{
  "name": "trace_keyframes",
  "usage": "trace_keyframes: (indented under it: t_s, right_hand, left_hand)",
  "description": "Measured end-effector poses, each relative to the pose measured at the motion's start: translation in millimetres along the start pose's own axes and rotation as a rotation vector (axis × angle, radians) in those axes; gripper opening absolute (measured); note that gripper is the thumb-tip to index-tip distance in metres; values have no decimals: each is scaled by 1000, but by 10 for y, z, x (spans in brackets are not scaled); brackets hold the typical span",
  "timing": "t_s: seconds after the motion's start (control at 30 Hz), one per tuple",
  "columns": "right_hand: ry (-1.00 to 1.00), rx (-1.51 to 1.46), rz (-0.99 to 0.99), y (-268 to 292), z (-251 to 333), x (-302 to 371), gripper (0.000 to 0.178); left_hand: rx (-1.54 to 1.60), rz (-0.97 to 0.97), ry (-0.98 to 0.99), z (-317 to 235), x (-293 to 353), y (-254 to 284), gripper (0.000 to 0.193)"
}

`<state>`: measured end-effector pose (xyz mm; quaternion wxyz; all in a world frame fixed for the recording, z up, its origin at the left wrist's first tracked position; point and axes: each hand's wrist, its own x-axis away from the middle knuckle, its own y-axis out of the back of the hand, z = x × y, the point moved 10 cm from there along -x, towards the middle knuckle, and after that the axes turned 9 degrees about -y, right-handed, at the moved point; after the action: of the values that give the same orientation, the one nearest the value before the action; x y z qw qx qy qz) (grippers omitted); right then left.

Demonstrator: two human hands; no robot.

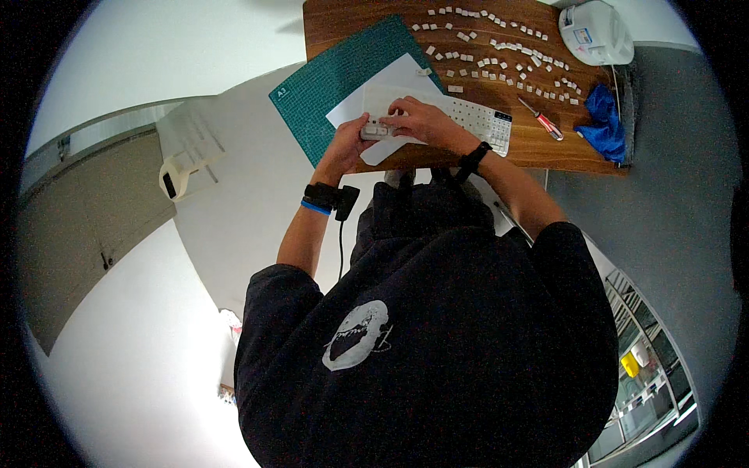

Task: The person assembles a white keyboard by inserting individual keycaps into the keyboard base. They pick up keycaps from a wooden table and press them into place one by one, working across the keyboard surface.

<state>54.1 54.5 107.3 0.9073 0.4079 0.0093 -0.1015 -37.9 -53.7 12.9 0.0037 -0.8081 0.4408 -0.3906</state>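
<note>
- Left hand (344, 147): fingers and thumb are closed on the nine o'clock end of a pale key-studded piece (377, 129), which lies between the two hands, near the table's six o'clock edge. Whether it joins the keyboard beneath the hands is hidden.
- Right hand (425, 121): fingers are bent and bunched, their tips at the piece's three o'clock end. I cannot tell whether they pinch it or only press it.
- For good handling, the left grip would best serve as the steady brace while the right fingertips work straight down, without twisting; holding low over the wood should catch any dropped part.
- White keyboard (481, 127): at three o'clock, its switches largely bare, partly under the right forearm, so a dragging wrist could shift it.
- White paper (382, 87): at twelve, on a green cutting mat (312, 109) spread towards eleven; the loose sheet may slide.
- Keycaps (503, 44): ordered rows at one to two o'clock, easily scattered by a sweeping arm.
- Screwdriver (546, 125): at three, beyond the keyboard, with a blue cloth (602, 129) further out.
- White rounded container (597, 33): at two, in the far corner of the wooden table (538, 156).
- Black wrist device (345, 203): on the left wrist; its cable hangs towards six and could snag.
</note>
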Motion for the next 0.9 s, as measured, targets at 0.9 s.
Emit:
trace_keyframes:
  t_s: [0.9]
  right_hand:
    - [-235, -158, 189, -212, -60, -166, 21]
  left_hand:
    - [-133, 200, -143, -7, -8, -51, 37]
